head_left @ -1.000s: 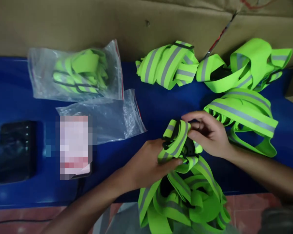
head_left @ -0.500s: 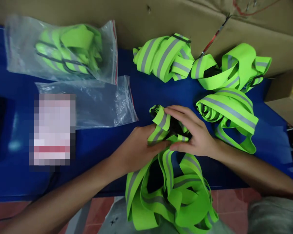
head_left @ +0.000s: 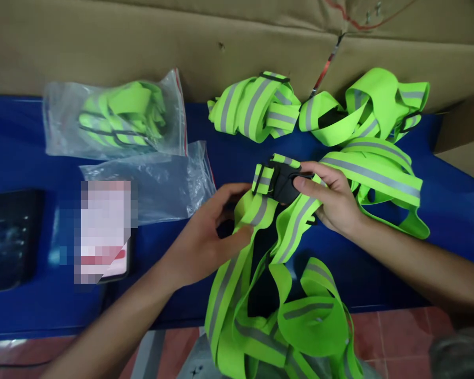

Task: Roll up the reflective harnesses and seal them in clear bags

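Observation:
A neon-green reflective harness (head_left: pixel 229 279) with grey stripes hangs from my hands, its loose loops bunched at the table's front edge and over my lap. My right hand (head_left: pixel 337 200) pinches the harness's black joining piece (head_left: pixel 285 181), thumb on top. Black buckles sit beside that piece where the straps meet. Around the left strap, just below the piece, my left hand (head_left: pixel 203 245) is closed, with the thumb in front and the fingers partly hidden behind. Close to my right hand lies another green reflective harness (head_left: pixel 379 171), loosely coiled.
Two more harness bundles (head_left: pixel 256 108) (head_left: pixel 373 105) lie along the cardboard (head_left: pixel 142 42) at the back of the blue table (head_left: pixel 174 305). At left are a zip bag (head_left: pixel 59 121) holding a harness, a flat clear bag (head_left: pixel 158 195), a pixelated phone (head_left: pixel 105 231) and a dark object (head_left: pixel 10 239).
My hands have moved apart, and the bunched top of the harness is spread out, showing the black joining piece. My right hand now grips that piece. The view has shifted slightly.

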